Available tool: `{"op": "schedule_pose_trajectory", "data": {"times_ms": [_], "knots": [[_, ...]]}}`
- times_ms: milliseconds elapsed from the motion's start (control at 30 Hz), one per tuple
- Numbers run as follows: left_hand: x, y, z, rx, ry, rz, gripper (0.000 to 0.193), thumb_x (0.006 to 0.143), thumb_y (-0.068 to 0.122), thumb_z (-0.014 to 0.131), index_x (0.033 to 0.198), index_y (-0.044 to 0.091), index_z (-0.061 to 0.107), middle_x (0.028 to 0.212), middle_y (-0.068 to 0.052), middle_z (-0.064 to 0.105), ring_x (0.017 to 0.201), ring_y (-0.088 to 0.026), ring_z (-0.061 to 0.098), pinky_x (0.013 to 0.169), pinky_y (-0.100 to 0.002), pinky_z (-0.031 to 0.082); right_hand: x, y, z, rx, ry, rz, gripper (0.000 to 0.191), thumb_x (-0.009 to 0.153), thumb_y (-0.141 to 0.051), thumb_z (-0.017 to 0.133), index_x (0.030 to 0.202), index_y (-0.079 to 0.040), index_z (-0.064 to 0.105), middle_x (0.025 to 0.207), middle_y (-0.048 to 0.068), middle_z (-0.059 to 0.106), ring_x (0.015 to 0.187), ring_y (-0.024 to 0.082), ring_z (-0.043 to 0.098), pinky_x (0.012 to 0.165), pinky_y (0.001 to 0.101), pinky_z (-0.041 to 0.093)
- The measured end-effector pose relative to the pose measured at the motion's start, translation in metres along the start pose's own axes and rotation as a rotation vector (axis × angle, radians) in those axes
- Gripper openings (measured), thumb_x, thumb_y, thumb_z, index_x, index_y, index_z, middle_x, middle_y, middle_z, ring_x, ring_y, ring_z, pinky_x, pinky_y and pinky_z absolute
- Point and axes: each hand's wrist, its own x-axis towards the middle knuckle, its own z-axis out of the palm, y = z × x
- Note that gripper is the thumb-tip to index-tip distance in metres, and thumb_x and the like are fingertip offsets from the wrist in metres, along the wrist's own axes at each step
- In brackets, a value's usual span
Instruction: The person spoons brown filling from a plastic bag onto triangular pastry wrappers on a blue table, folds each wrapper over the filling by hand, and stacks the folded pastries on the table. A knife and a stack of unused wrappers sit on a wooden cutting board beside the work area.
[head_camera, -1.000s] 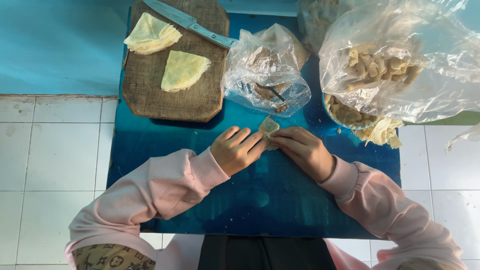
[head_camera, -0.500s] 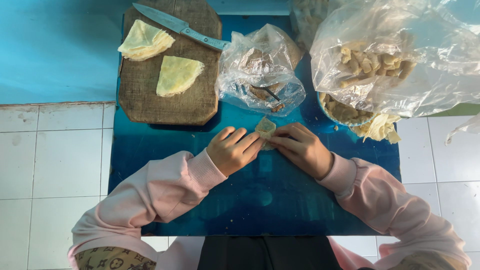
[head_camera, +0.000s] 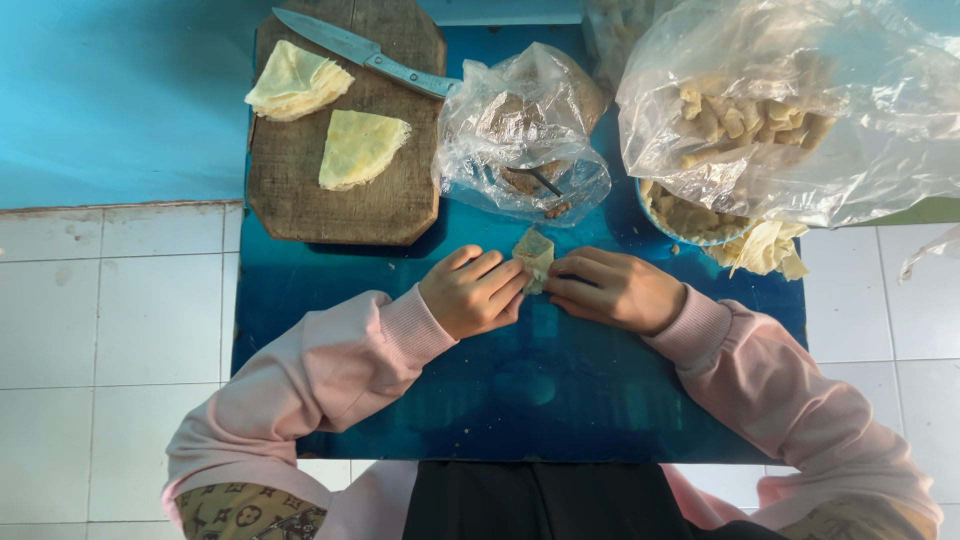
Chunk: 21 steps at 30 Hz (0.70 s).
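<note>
Bags (head_camera: 800, 110) of fried pieces crowd the surface (head_camera: 540, 400); both hands, left (head_camera: 475, 292) and right (head_camera: 612, 290), pinch a wrapper (head_camera: 536, 255) beside board (head_camera: 345, 190) and knife (head_camera: 365, 52).

Bright, even daylight; soft shadows, glare on plastic bags (head_camera: 800, 110), sharp focus.

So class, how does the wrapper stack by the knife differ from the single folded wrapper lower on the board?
The wrapper stack is several layers thick; the folded wrapper looks like one thin piece. The stack lies near the knife; the folded wrapper lies mid-board. Both are pale yellow wedges on the wooden board.
</note>
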Motion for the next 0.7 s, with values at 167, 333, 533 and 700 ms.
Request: {"op": "schedule_pose_trajectory", "data": {"times_ms": [167, 333, 533, 700], "knots": [[0.002, -0.004, 0.001, -0.010, -0.003, 0.019, 0.032, 0.092, 0.039, 0.077, 0.102, 0.008, 0.073, 0.105, -0.001, 0.070, 0.091, -0.018, 0.062, 0.085, -0.033, 0.044, -0.002, 0.006, 0.003, -0.042, 0.025, 0.003, 0.028, 0.084, -0.007, 0.078, 0.109, 0.002, 0.069, 0.107, 0.014, 0.070, 0.097, 0.031, 0.071, 0.082, 0.0389, 0.059], [0.004, -0.003, 0.008, 0.020, 0.056, -0.004, 0.017, 0.095, 0.027, 0.079, 0.095, 0.012, 0.071, 0.103, 0.003, 0.069, 0.087, -0.015, 0.062, 0.082, -0.033, 0.043, -0.003, 0.011, 0.019, 0.113, 0.137, 0.171, 0.019, 0.086, -0.007, 0.079, 0.103, -0.004, 0.071, 0.098, 0.009, 0.072, 0.086, 0.027, 0.070, 0.074, 0.0366, 0.057], [0.007, -0.007, 0.009, -0.172, 0.063, -0.130, 0.013, 0.091, 0.018, 0.081, 0.096, 0.013, 0.070, 0.100, 0.003, 0.069, 0.083, -0.015, 0.062, 0.077, -0.033, 0.043, -0.010, 0.021, 0.030, 0.324, 0.144, 0.487, 0.017, 0.085, -0.008, 0.082, 0.099, -0.006, 0.073, 0.084, 0.006, 0.070, 0.068, 0.016, 0.067, 0.061, 0.0293, 0.054], [0.016, -0.007, 0.009, -0.225, 0.081, -0.175, 0.015, 0.089, 0.017, 0.082, 0.096, 0.014, 0.069, 0.098, 0.006, 0.068, 0.082, -0.015, 0.063, 0.077, -0.033, 0.042, -0.012, 0.023, 0.030, 0.328, 0.138, 0.536, 0.016, 0.085, -0.007, 0.082, 0.098, -0.007, 0.073, 0.085, 0.004, 0.070, 0.068, 0.015, 0.066, 0.062, 0.0291, 0.053]]}}
